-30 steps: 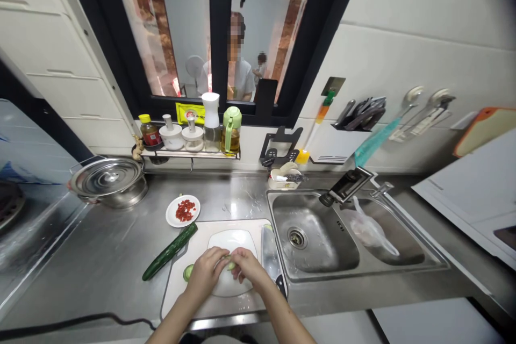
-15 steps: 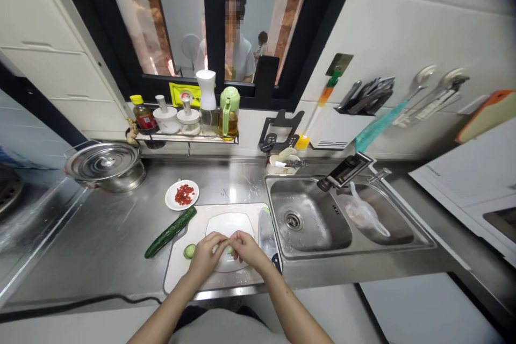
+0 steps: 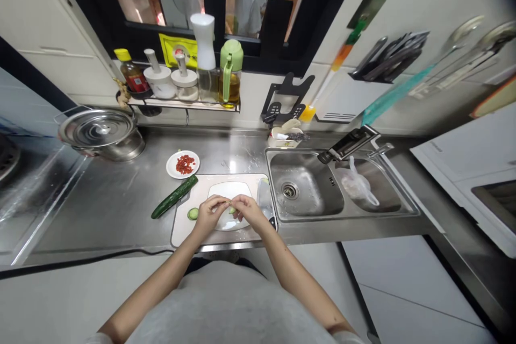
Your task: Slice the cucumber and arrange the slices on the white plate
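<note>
My left hand (image 3: 209,213) and my right hand (image 3: 249,210) meet over a white plate (image 3: 228,189), fingertips pinched together. A small pale-green cucumber slice (image 3: 232,209) shows at the fingers of my right hand. Whatever lies between my left fingertips is too small to make out. The plate rests on a light cutting board (image 3: 189,234). Left of my left hand, a few cucumber slices (image 3: 193,214) lie on the board. A whole dark-green cucumber (image 3: 174,197) lies slantwise, partly over the board's left edge. A knife (image 3: 265,199) lies along the board's right side.
A small white dish (image 3: 171,169) with red pieces stands behind the cucumber. At the back left is a lidded steel pot (image 3: 100,134). A double sink (image 3: 304,193) with a faucet (image 3: 349,145) lies to the right. Above the counter runs a condiment rack (image 3: 193,105). A person (image 3: 248,2) is visible through the window.
My view has tipped downward, so the counter and both hands appear higher and more of my shirt shows. Both hands stay pinched together over the plate.
</note>
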Motion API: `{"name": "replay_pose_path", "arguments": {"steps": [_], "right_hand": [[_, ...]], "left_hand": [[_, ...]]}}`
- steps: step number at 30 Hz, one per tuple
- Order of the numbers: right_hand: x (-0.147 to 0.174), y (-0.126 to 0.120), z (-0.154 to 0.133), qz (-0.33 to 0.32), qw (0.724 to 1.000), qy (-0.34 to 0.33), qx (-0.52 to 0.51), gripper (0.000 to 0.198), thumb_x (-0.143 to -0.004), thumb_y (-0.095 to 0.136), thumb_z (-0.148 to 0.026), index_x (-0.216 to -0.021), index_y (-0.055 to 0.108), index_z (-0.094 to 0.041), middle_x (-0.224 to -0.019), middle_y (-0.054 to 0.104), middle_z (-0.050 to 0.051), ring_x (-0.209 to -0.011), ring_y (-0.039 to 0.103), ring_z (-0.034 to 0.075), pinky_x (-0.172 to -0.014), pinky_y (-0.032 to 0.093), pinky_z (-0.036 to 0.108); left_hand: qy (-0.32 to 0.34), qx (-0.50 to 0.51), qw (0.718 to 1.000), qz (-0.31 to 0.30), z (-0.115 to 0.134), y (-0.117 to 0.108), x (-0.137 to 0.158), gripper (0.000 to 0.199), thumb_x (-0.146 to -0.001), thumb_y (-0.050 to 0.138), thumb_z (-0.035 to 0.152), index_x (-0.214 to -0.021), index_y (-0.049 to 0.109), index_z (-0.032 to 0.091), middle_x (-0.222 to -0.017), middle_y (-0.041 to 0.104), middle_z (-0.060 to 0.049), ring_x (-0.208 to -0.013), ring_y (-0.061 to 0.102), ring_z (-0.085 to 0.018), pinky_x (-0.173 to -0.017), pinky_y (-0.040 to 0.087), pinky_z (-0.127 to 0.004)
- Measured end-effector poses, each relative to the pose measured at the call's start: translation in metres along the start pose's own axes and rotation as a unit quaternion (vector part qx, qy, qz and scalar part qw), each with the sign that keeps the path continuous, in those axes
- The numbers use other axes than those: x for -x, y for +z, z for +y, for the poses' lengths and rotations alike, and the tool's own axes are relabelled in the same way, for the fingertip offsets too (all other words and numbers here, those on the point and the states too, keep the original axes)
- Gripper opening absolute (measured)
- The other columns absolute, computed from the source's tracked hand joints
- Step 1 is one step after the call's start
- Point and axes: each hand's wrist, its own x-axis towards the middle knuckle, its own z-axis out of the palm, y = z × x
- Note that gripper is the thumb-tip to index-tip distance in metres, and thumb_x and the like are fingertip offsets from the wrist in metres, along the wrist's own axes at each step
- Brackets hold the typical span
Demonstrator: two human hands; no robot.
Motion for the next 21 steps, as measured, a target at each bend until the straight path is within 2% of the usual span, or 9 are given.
{"name": "replay_pose_path", "arguments": {"steps": [6, 11, 16, 21], "right_hand": [[0.005, 0.0, -0.004, -0.026, 0.999, -0.029, 0.009, 0.025, -0.074, 0.061, -0.041, -0.081, 0.055, -0.018, -0.059, 0.055, -0.005, -0.051, 0.051, 0.008, -0.044, 0.034, 0.018], [0.002, -0.002, 0.002, -0.045, 0.996, -0.066, 0.03, 0.031, -0.075, 0.063, -0.046, -0.084, 0.057, -0.018, -0.059, 0.054, -0.005, -0.051, 0.049, 0.008, -0.044, 0.036, 0.018], [-0.004, -0.003, 0.01, -0.018, 0.994, -0.08, 0.07, 0.03, -0.076, 0.064, -0.047, -0.081, 0.056, -0.019, -0.061, 0.053, -0.004, -0.053, 0.049, 0.009, -0.047, 0.037, 0.019], [-0.01, -0.004, 0.021, -0.004, 0.988, -0.108, 0.113, 0.023, -0.079, 0.061, -0.04, -0.083, 0.058, -0.018, -0.065, 0.055, -0.003, -0.058, 0.051, 0.01, -0.056, 0.042, 0.022]], "left_hand": [[0.12, -0.091, 0.989, 0.001, 0.006, -0.01, 0.002, 0.018, -0.09, 0.054, 0.023, -0.096, 0.07, 0.019, -0.09, 0.067, -0.005, -0.087, 0.063, -0.015, -0.078, 0.051, -0.028], [0.157, -0.139, 0.978, 0.006, 0.004, -0.013, 0.003, 0.018, -0.09, 0.052, 0.018, -0.096, 0.07, 0.021, -0.088, 0.067, -0.005, -0.085, 0.063, -0.015, -0.076, 0.05, -0.028], [0.123, -0.143, 0.982, 0.013, 0.005, -0.013, 0.004, 0.013, -0.088, 0.056, 0.023, -0.089, 0.068, 0.02, -0.087, 0.067, -0.004, -0.084, 0.063, -0.015, -0.077, 0.05, -0.028], [0.01, -0.125, 0.992, 0.024, 0.001, -0.006, 0.003, 0.017, -0.084, 0.059, 0.032, -0.077, 0.066, 0.019, -0.077, 0.066, -0.003, -0.071, 0.06, -0.013, -0.068, 0.048, -0.025]]}}
